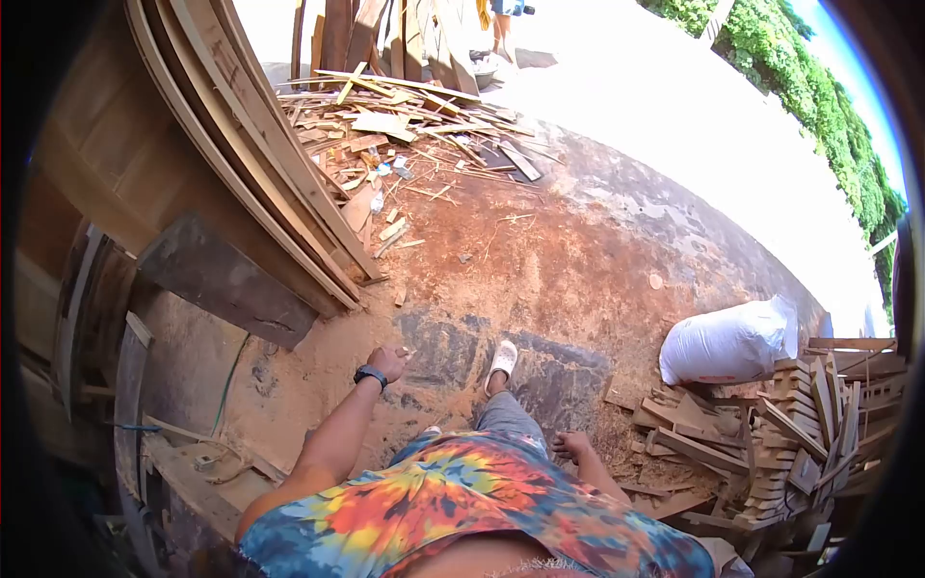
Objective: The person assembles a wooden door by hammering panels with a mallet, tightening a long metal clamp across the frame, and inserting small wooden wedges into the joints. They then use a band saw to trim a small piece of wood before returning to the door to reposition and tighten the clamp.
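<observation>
The left hand (388, 364), banded by a black wristwatch (370, 377), is held with its grip curled together above the sawdust-covered ground (501, 260), while the right hand (573, 445) is hung with its grip loosely apart. A white shoe (501, 358) is seen at 3 o'clock of the left hand. Stacked wood offcuts (771, 433) and a white sack (732, 342) are found at 3 and 2 o'clock of the right hand.

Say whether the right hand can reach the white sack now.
Probably not from here: the right hand hangs by the hip, apart from the white sack; only scattered wood scraps lie between.
</observation>
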Demonstrator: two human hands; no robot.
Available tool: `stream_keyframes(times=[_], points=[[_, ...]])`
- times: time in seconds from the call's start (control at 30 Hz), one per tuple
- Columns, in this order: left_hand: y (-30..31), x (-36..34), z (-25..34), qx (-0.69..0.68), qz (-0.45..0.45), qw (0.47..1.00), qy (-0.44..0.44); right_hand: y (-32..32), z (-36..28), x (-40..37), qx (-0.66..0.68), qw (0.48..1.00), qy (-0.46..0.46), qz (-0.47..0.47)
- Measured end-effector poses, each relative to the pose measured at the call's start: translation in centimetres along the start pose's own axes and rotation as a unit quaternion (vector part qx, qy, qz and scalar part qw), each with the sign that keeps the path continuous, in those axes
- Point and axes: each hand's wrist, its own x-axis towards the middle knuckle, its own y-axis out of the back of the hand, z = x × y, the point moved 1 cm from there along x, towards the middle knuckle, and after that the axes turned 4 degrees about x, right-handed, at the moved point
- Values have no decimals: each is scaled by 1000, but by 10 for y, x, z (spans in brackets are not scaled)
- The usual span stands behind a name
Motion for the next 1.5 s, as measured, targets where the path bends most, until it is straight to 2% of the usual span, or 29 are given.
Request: stream_keyframes(times=[0.07,0.13,0.2,0.23,0.27,0.3,0.33,0.37,0.4,0.43,0.47,0.5,0.53,0.57,0.63,0.7,0.8,0.87,0.93,1.0,1.1,1.17,1.23,1.3,1.33,1.4,1.43,1.5], points=[[-9,23,-13,122,-47,991,-41,13,-25,41,-23,999,-30,-7],[-58,54,-60,173,-113,975,-76,39,-50,102,-62,992,-88,-63],[-68,51,-73,168,-166,971,-28,56,-109,117,-77,988,-116,-72],[-78,41,-83,148,-182,971,49,61,-139,124,-88,982,-145,-78],[-71,39,-77,125,-195,965,127,67,-175,134,-102,985,-108,-82],[-66,47,-70,118,-196,964,136,71,-214,147,-118,986,-85,-85],[-48,42,-54,-57,-178,942,278,71,-261,154,-139,984,-68,-87],[-46,33,-44,-227,-157,868,413,67,-303,154,-194,981,-16,-28],[-49,40,-48,-263,-161,861,404,67,-341,173,-182,983,-16,-28],[-118,53,-124,-470,-191,767,393,59,-383,180,-195,980,-10,-26],[-120,67,-128,-459,-143,807,343,49,-428,179,-233,972,-5,-43],[-52,65,-51,-353,-120,816,441,40,-462,199,-239,970,9,-40],[-115,81,-114,-569,-146,682,436,22,-500,200,-249,968,24,-33],[-123,97,-112,-592,-128,658,446,0,-536,204,-262,963,51,-27],[-8,117,-14,-495,-41,736,461,-50,-599,205,-256,960,98,-53],[10,153,4,-503,-49,730,461,-107,-646,215,-265,954,112,-86],[19,199,-5,-495,-79,729,466,-191,-688,220,-317,932,124,-127],[22,225,-5,-472,-138,719,491,-241,-702,214,-354,912,110,-174],[52,257,-3,-478,-143,723,478,-290,-723,207,-430,872,85,-216],[75,294,-12,-480,-146,728,468,-334,-749,213,-455,855,112,-221],[117,339,-32,-514,-64,736,437,-375,-784,215,-477,835,140,-235],[183,364,-34,-506,-5,741,441,-401,-817,220,-483,826,158,-245],[213,389,-48,-506,23,739,444,-415,-848,234,-544,775,165,-275],[237,412,-62,-443,80,801,395,-428,-878,248,-559,776,143,-257],[260,419,-57,-445,79,797,400,-432,-892,256,-568,779,122,-236],[317,441,-44,-537,94,735,404,-442,-919,284,-592,766,124,-216],[320,457,-49,-538,96,732,408,-448,-932,301,-612,756,127,-194],[310,497,-64,-578,81,691,426,-471,-966,333,-629,746,105,-190]])
